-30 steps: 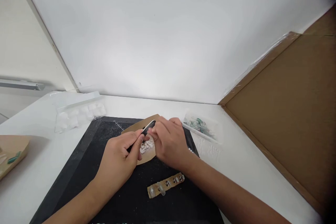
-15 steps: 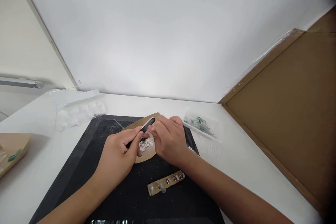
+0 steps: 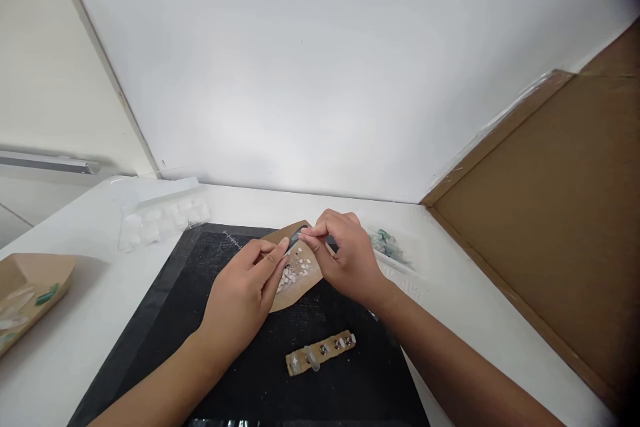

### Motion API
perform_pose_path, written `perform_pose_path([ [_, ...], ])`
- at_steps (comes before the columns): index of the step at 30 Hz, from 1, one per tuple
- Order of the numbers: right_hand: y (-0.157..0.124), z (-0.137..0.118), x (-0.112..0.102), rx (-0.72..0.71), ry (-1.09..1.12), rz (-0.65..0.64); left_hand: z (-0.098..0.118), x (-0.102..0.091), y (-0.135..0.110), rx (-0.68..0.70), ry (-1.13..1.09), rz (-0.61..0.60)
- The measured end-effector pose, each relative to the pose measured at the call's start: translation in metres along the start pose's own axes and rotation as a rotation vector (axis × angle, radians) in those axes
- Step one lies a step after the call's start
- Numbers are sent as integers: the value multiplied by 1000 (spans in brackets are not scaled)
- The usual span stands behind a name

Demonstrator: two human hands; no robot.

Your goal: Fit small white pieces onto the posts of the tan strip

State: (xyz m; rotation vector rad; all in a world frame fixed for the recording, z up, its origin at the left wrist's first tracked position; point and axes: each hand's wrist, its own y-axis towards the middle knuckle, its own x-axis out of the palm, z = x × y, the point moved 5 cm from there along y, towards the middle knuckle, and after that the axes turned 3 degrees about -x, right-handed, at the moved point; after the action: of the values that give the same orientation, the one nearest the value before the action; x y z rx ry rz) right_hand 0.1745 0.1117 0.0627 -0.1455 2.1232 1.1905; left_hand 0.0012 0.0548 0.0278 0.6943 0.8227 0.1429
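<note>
My left hand (image 3: 253,280) is closed on a slim dark nail file (image 3: 298,236), thumb on top, its rounded tip pointing up and right. My right hand (image 3: 347,253) is pinched at the file's tip; whatever sits between its fingertips is too small to make out. Below both hands lies a brown paper tray (image 3: 295,297) holding small white chips (image 3: 295,270). Nearer to me, a tan strip (image 3: 320,352) carries several shiny silver balls and clear, nail-shaped pieces.
A black mat (image 3: 240,373) lies on the white table (image 3: 100,280). A clear compartment box (image 3: 165,217) stands at back left, and a clear tray of green and clear pieces (image 3: 387,243) at back right. Another brown tray (image 3: 55,267) is at far left. A cardboard panel (image 3: 545,213) borders the right.
The view has shifted slightly. My right hand has turned, its pinched fingertips now at the file's tip, and more of the white chips show between my hands. The left hand keeps hold of the file.
</note>
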Motion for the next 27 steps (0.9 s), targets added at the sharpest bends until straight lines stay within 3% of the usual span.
perform_pose_path([
  [4,-4,1,7,-59,-103,-43,-3,-2,2,-58,-2,18],
  [12,-9,-11,18,-208,-313,-28,-14,-2,0,-349,-113,-75],
  [18,-7,-14,13,-199,-272,-53,-10,-4,1,-330,-140,-60],
  [21,-6,-14,10,-176,-287,-6,-7,-5,1,-270,-106,-19],
  [27,-13,-27,25,-178,-388,10,0,-4,-3,-159,34,82],
])
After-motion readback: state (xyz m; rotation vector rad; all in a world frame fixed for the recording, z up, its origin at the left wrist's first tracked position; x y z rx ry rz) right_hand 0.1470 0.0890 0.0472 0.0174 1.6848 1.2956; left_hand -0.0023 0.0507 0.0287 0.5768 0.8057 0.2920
